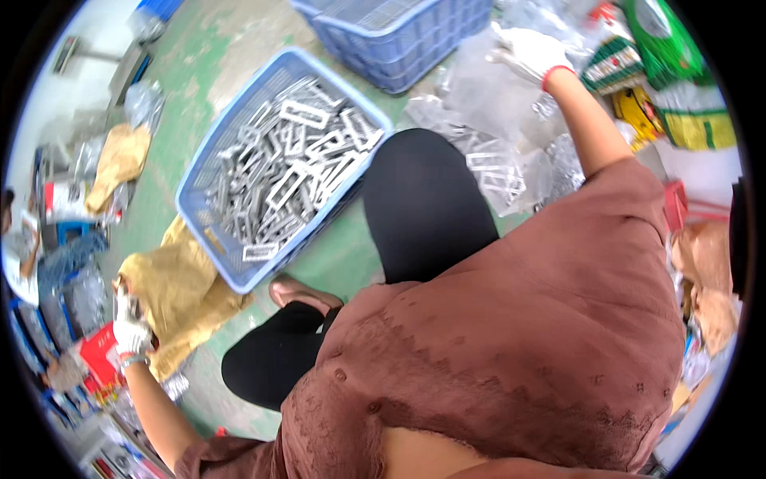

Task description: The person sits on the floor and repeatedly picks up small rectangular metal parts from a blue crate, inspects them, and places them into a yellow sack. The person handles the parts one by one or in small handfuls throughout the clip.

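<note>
My left hand (132, 326), in a white glove, is at the left edge of a tan sack (177, 279) lying crumpled on the floor. Its fingers seem closed on the sack's edge, partly turned from view. My right hand (533, 54), gloved in white with a red cuff, reaches out at upper right over clear plastic bags (485, 88). Its fingers look apart, touching or just above the plastic. Between my arms stands a blue plastic basket (191, 184), filled with many small grey rectangular metal frames (295, 160). More such frames (496, 169) show through the plastic beside my knee.
A second blue crate (391, 60) stands beyond the basket. Colourful bags (666, 48) and a yellow-green sack (694, 128) crowd the right. At far left sit another person (22, 255), a second tan sack (120, 164) and a red box (100, 355). My foot (303, 294) is beside the basket.
</note>
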A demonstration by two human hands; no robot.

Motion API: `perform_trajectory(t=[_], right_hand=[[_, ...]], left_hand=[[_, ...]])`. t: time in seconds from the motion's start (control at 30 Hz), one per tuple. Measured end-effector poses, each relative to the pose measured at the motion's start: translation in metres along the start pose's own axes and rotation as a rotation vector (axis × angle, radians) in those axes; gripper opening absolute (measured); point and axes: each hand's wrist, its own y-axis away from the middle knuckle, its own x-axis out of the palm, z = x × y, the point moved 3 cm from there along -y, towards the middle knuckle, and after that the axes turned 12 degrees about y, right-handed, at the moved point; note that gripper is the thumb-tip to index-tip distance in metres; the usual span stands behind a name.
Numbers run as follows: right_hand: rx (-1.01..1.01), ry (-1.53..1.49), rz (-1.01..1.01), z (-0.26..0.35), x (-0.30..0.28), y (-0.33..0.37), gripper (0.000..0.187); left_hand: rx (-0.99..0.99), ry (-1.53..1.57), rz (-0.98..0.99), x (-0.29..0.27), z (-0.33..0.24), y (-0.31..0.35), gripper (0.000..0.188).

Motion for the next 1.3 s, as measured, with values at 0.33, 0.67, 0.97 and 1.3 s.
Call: perform_trajectory(t=[0.33,0.67,0.97,1.3], right_hand=[[-0.095,0.152,-0.372,0.087,-0.051,0.009,0.038],[-1.243,0.166,0.025,0.285,-0.245,0.145,0.018],[-1.27,0.28,0.097,0.32,-0.195,0.145,0.018],[-1.204,0.409,0.091,0.35,-0.139,0.13,0.018]], left_hand=[[-0.053,0.034,-0.035,-0.004,0.018,-0.003,0.039],[-0.031,-0.316,-0.088,0.0,-0.043,-0.02,0.046],[-0.1,-0.216,-0.203,-0.007,-0.072,0.024,0.044],[-0.19,-0.369,-0.248,-0.001,-0.09,0.032,0.05]])
